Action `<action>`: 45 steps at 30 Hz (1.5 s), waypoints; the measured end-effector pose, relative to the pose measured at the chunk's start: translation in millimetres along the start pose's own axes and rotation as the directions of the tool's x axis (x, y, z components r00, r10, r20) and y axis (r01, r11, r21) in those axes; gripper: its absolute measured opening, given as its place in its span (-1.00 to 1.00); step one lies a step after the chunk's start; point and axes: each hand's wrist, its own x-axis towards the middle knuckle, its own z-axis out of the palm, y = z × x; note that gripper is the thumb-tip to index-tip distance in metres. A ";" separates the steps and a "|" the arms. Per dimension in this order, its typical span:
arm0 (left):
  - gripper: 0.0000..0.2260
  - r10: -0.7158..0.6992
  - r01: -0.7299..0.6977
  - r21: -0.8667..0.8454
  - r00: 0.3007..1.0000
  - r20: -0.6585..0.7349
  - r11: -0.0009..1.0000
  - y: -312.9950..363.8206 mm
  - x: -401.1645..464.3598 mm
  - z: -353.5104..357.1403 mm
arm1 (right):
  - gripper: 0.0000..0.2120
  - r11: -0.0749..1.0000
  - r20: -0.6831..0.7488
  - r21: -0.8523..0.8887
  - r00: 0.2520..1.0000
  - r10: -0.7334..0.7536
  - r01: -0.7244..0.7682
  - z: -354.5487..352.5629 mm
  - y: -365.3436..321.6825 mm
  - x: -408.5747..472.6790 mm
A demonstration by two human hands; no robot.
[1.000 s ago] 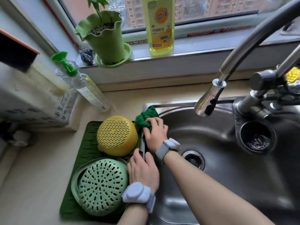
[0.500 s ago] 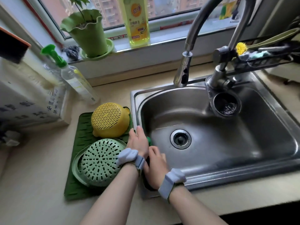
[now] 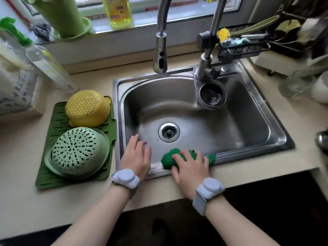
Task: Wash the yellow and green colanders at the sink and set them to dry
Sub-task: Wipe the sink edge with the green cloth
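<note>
The yellow colander (image 3: 87, 110) lies upside down at the far end of a green drying mat (image 3: 53, 173) left of the sink. Nearer me on the same mat, the green colander (image 3: 78, 151) also lies upside down. My left hand (image 3: 136, 157) rests with straight fingers on the sink's near left rim. My right hand (image 3: 190, 164) presses a crumpled green cloth (image 3: 171, 158) onto the front rim of the steel sink (image 3: 248, 121), fingers curled over it.
The faucet spout (image 3: 160, 55) hangs over the basin, with no water running. A cup with a steel scourer (image 3: 213, 97) sits in the sink's back corner. A dish soap bottle (image 3: 120, 11) and plant pot (image 3: 63, 16) stand on the sill, a spray bottle (image 3: 48, 66) at left.
My right hand carried the green cloth from the sink's left rim along to the front rim. My left hand shifted to the near left corner. The view pulled back.
</note>
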 end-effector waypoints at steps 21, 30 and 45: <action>-0.78 0.026 -0.020 0.140 0.999 -0.039 0.990 146.0 6.9 130.0 | -0.73 0.978 0.058 -0.007 0.977 0.207 -0.207 -52.7 294.1 195.7; -0.82 -0.023 0.033 0.153 0.997 -0.071 0.988 145.9 9.9 133.2 | -0.71 0.993 0.043 -0.041 0.992 0.116 -0.114 -53.7 297.8 228.1; -0.78 -0.029 0.038 0.157 0.998 -0.056 0.987 153.1 8.1 126.8 | -0.80 0.950 -0.090 0.054 0.946 0.313 -0.309 -36.2 273.4 50.4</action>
